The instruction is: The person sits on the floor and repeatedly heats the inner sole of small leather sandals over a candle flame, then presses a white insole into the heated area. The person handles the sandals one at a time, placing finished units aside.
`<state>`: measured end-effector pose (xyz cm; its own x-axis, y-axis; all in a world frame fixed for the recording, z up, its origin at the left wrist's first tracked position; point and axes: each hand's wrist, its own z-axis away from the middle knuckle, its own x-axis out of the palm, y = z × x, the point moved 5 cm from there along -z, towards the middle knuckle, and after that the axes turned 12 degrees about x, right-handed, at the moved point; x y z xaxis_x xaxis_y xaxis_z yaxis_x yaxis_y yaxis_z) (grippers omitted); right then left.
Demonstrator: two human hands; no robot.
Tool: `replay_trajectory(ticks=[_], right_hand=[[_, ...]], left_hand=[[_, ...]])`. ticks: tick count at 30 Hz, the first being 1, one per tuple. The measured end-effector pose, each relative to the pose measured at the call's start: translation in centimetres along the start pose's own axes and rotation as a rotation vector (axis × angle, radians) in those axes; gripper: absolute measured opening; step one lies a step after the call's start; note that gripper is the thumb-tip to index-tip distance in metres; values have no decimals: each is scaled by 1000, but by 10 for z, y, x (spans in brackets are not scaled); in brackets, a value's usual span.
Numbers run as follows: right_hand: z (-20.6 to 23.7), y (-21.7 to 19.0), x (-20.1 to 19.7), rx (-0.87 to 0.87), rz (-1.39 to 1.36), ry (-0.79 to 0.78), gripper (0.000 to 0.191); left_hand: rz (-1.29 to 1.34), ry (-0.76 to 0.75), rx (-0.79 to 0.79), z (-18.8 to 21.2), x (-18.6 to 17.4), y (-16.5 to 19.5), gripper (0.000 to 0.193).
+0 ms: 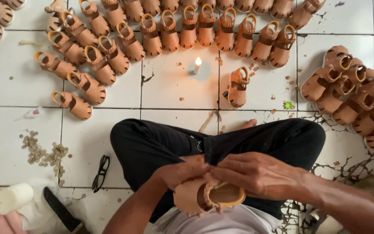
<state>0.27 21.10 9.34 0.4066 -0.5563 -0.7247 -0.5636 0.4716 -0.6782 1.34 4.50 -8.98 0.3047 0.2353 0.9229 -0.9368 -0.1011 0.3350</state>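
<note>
Soft, even daylight, faint shadows; a lit candle (pixel 197 65) glows on the tiles; edges curve slightly.

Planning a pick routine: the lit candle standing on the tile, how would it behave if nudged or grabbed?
The candle looks short and narrow, standing free on smooth tile, so a nudge would probably tip or slide it. If it falls, its round body would likely roll. The flame makes a top grasp risky.

Black trousers (pixel 161 143), pale grey shirt (pixel 221 223), bare forearms, bare foot (pixel 249 123)
</note>
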Motion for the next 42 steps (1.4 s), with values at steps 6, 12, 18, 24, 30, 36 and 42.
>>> replay_trajectory(ticks=[6, 12, 18, 24, 30, 36, 42], right_hand=[[17, 73, 30, 335, 82, -91, 49], [22, 249, 21, 1130, 238, 523, 101], [10, 294, 53, 1313, 208, 414, 94], [10, 219, 20, 818, -50, 328, 77], [13, 127, 2, 693, -145, 149, 84], [8, 95, -6, 698, -148, 28, 87], [18, 90, 20, 672, -203, -137, 87]], left_hand=[[-38, 102, 181, -6, -18, 16, 49], [-170, 407, 532, 13, -31, 68, 60], [-281, 627, 574, 19, -57, 77, 57], [-141, 396, 509, 43, -58, 98, 65], [-235, 189, 469, 54, -27, 118, 68], [-338, 75, 438, 51, 5, 127, 72], [-381, 135, 274, 34, 2, 111, 70]])
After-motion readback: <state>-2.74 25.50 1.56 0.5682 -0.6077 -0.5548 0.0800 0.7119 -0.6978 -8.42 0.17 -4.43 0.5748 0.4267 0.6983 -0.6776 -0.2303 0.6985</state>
